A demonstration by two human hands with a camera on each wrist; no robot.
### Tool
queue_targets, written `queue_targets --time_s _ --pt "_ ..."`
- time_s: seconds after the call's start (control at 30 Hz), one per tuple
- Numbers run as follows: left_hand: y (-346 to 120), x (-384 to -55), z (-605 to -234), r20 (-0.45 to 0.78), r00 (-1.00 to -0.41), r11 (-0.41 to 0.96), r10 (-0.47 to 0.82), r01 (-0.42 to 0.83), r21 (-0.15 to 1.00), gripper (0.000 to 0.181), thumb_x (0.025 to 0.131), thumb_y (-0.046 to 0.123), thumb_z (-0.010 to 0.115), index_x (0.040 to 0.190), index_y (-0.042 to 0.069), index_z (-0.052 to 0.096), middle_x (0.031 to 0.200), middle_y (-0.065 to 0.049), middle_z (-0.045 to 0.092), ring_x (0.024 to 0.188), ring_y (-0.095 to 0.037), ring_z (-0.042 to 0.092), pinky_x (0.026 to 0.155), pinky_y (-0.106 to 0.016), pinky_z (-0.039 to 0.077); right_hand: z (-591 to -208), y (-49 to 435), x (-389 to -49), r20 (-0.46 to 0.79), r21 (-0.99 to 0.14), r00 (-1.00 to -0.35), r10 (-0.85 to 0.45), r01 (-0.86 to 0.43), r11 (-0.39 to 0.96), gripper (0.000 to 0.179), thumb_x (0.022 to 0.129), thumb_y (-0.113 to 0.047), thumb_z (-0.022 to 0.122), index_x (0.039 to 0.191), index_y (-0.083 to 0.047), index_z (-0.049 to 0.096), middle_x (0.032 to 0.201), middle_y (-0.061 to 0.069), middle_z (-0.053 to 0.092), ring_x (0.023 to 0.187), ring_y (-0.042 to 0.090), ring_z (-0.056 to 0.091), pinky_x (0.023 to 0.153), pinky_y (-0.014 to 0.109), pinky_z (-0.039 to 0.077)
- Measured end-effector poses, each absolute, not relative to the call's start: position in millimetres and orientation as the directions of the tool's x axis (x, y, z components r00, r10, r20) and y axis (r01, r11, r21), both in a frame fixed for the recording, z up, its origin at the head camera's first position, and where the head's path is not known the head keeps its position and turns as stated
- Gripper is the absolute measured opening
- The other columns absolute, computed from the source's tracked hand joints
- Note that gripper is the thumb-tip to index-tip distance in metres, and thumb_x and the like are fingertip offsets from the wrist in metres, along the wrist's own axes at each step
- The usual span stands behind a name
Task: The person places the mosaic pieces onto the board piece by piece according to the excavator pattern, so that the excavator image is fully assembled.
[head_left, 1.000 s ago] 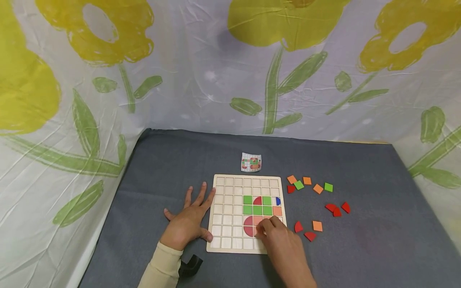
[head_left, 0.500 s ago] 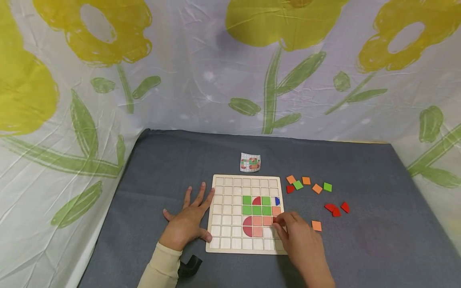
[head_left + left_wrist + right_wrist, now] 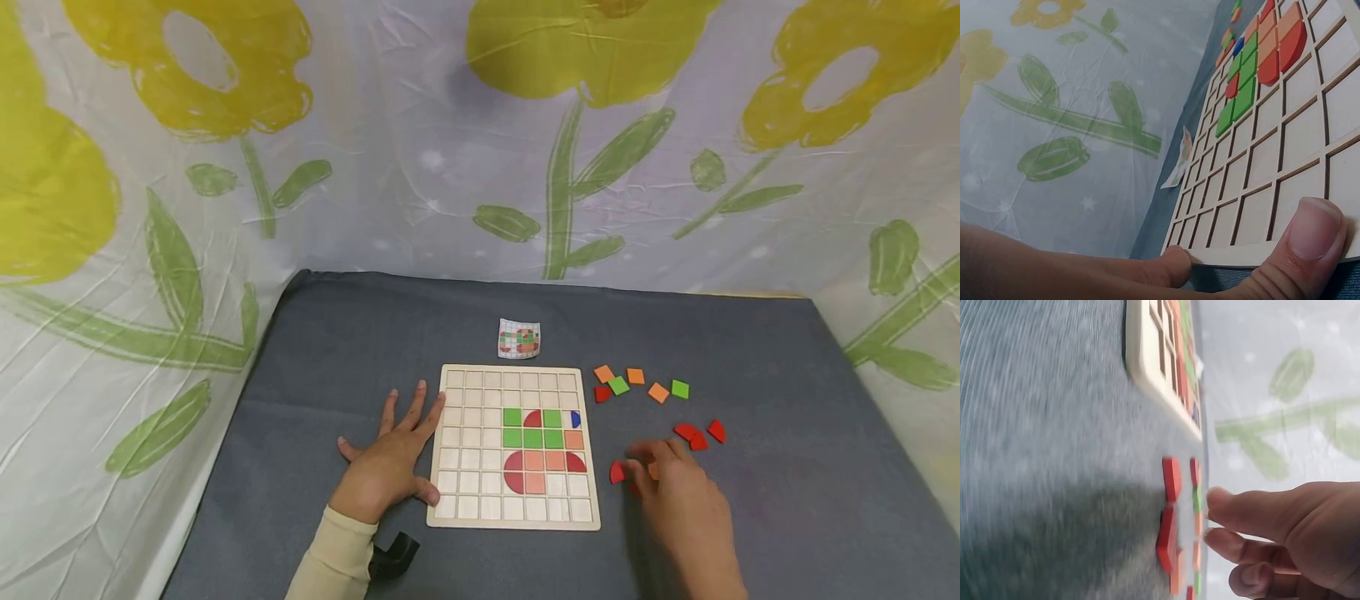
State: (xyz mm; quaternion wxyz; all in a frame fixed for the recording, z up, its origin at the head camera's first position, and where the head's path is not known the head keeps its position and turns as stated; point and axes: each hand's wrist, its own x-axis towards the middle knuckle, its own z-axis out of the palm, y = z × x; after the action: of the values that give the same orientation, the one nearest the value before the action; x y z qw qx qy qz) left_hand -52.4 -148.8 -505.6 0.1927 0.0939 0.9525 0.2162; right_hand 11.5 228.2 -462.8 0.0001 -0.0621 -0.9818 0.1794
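A wooden grid board (image 3: 471, 460) lies on the table, with green squares (image 3: 532, 439), orange squares (image 3: 535, 482), red quarter-round tiles (image 3: 575, 462) and a blue half-round tile (image 3: 575, 419) in its cells. My left hand (image 3: 390, 467) is spread at the board's left edge; its thumb (image 3: 1315, 232) rests on the frame. To the right of the board, my right hand (image 3: 686, 504) hovers over loose tiles, its thumb and fingertips apart with nothing between them. Near it lies a red quarter-round tile (image 3: 617, 472). Another red tile (image 3: 1167, 539) and an orange square (image 3: 1177, 572) are partly hidden from above.
Behind the board lies a small printed card (image 3: 519, 339) with a coloured grid pattern. More loose orange, green and red tiles (image 3: 686, 432) are scattered at the right. A black curved object (image 3: 395, 557) sits by my left wrist. A flowered curtain (image 3: 420, 150) borders the table.
My right hand has moved right, off the board to the loose tiles. The red quarter-round tile it held now sits in a right-hand cell. My left hand has stayed put.
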Motion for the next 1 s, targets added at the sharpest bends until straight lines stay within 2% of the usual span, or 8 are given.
queue_targets --time_s 0.17,0.3,0.43,0.73,1.0 --pt "-147.7 -51.1 -502.1 -0.314 -0.912 0.89 0.262 0.103 0.445 0.148 0.052 0.045 0.097 0.17 0.043 0.007 0.177 0.011 -0.008 0.163 -0.038 -0.013 0.082 -0.1 -0.01 -462.9 241.0 14.5 -0.067 -0.346 -0.985 0.159 0.172 0.922 0.025 0.094 -0.02 0.082 0.117 -0.011 0.076 0.116 0.009 0.066 0.079 0.027 0.069 0.062 0.051 0.055" --pt "-148.7 -51.4 -505.5 -0.312 -0.914 0.882 0.259 0.092 0.463 0.149 0.051 0.044 0.099 0.17 0.044 0.008 0.177 0.011 -0.008 0.163 -0.038 -0.013 0.082 -0.099 -0.012 -461.9 247.9 14.9 -0.113 -0.336 -0.978 0.178 0.206 0.919 0.026 0.094 -0.023 0.082 0.117 -0.012 0.075 0.114 0.01 0.064 0.081 0.027 0.066 0.064 0.055 0.055" --pt "-147.3 -49.5 -499.0 -0.313 -0.913 0.882 0.26 0.093 0.461 0.149 0.051 0.043 0.099 0.17 0.043 0.009 0.177 0.011 -0.008 0.163 -0.037 -0.013 0.083 -0.1 -0.011 -462.4 250.8 14.7 -0.137 -0.331 -0.972 0.191 0.227 0.916 0.022 0.094 -0.024 0.083 0.111 -0.014 0.075 0.111 0.009 0.062 0.076 0.024 0.062 0.063 0.053 0.054" --pt "-143.5 -48.2 -481.6 -0.344 -0.906 0.898 0.247 0.081 0.432 0.145 0.055 0.038 0.099 0.171 0.04 0.012 0.178 0.008 -0.004 0.163 -0.038 -0.01 0.086 -0.101 -0.004 -464.7 251.5 14.6 -0.127 -0.327 -0.977 0.17 0.203 0.923 0.021 0.089 -0.021 0.087 0.103 -0.013 0.074 0.108 0.008 0.063 0.073 0.022 0.058 0.059 0.047 0.051" --pt "-146.2 -52.0 -495.9 -0.371 -0.896 0.895 0.242 0.058 0.443 0.148 0.054 0.041 0.099 0.169 0.043 0.007 0.177 0.012 -0.011 0.162 -0.035 -0.017 0.087 -0.099 -0.011 -465.9 251.9 13.9 -0.123 -0.34 -0.98 0.158 0.191 0.921 0.023 0.089 -0.02 0.087 0.108 -0.012 0.075 0.109 0.008 0.064 0.078 0.025 0.062 0.064 0.054 0.055"
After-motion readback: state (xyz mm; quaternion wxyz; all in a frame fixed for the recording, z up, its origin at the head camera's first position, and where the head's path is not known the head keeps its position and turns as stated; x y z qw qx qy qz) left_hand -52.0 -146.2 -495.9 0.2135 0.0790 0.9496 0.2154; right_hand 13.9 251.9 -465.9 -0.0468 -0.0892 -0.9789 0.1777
